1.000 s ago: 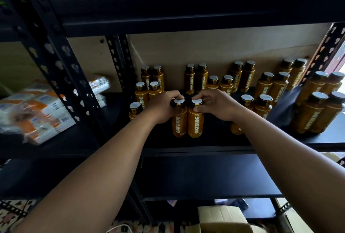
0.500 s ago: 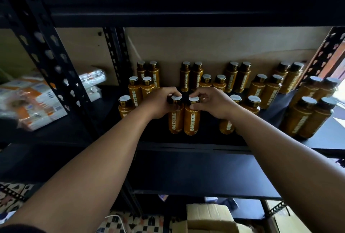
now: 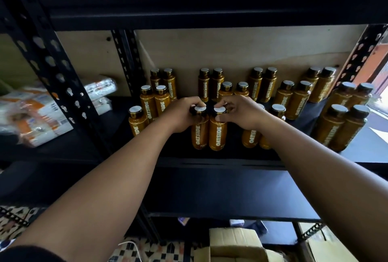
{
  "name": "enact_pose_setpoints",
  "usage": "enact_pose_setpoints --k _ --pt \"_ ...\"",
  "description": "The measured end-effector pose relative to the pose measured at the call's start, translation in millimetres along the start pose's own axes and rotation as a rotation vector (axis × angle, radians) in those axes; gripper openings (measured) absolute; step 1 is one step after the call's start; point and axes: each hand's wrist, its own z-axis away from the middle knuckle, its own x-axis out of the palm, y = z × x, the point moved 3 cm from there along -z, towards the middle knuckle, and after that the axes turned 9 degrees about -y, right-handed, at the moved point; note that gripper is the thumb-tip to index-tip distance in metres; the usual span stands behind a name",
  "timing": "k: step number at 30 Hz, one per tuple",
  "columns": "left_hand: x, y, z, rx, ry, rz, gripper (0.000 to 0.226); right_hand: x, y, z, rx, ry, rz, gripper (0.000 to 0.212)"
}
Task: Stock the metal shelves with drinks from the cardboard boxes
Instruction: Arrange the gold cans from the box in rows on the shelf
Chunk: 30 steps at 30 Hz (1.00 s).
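Note:
Two amber OATSIDE bottles stand side by side at the front of the black metal shelf (image 3: 210,162). My left hand (image 3: 180,114) grips the cap of the left bottle (image 3: 199,133). My right hand (image 3: 239,112) pinches the cap of the right bottle (image 3: 218,135). Several more of the same bottles (image 3: 262,87) stand in pairs behind and to both sides, back to the plywood wall. A cardboard box (image 3: 237,242) with open flaps sits on the floor below the shelves.
A black perforated upright (image 3: 54,68) divides this bay from the left one, where wrapped white and orange packs (image 3: 35,112) lie. The shelf above (image 3: 210,5) carries plastic bottles and bags. A bare lower shelf (image 3: 220,194) juts out beneath my arms.
Both hands have stayed on the caps of the two front bottles, which have slid slightly toward the shelf's front. My view has dipped a little.

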Motion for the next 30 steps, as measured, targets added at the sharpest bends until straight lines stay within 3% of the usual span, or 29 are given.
enact_pose_setpoints --k 30 --pt "2.9 -8.3 -4.2 0.042 -0.004 0.021 0.036 3.3 -3.3 4.8 0.005 0.019 -0.012 0.035"
